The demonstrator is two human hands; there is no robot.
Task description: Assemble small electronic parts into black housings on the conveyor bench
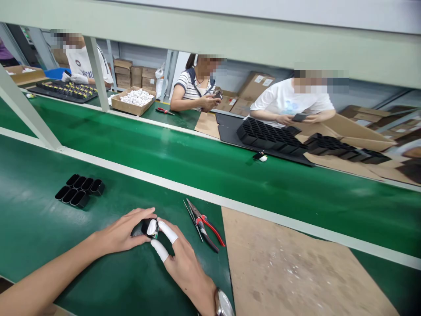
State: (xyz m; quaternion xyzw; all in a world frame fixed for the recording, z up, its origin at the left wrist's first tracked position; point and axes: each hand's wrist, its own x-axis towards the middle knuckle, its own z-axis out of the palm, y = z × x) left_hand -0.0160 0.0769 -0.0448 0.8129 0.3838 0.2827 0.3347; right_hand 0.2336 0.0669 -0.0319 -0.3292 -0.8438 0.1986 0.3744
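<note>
My left hand (123, 232) lies on the green mat with its fingers curled round a small black housing (142, 228). My right hand (179, 259), with white finger cots on thumb and forefinger, pinches a small white part (152, 227) at the housing's open end. A wristwatch (223, 303) sits on my right wrist. Red-handled cutting pliers (205, 224) lie just right of my hands. To the far left, a cluster of several black housings (80, 191) stands on the mat.
A brown cardboard sheet (296, 272) covers the mat at right. A green conveyor belt (197, 162) runs beyond a white rail. Across it three people handle parts near black trays (272, 138), a box of white parts (133, 100) and stacked cartons. A lone small part (260, 156) rests on the belt.
</note>
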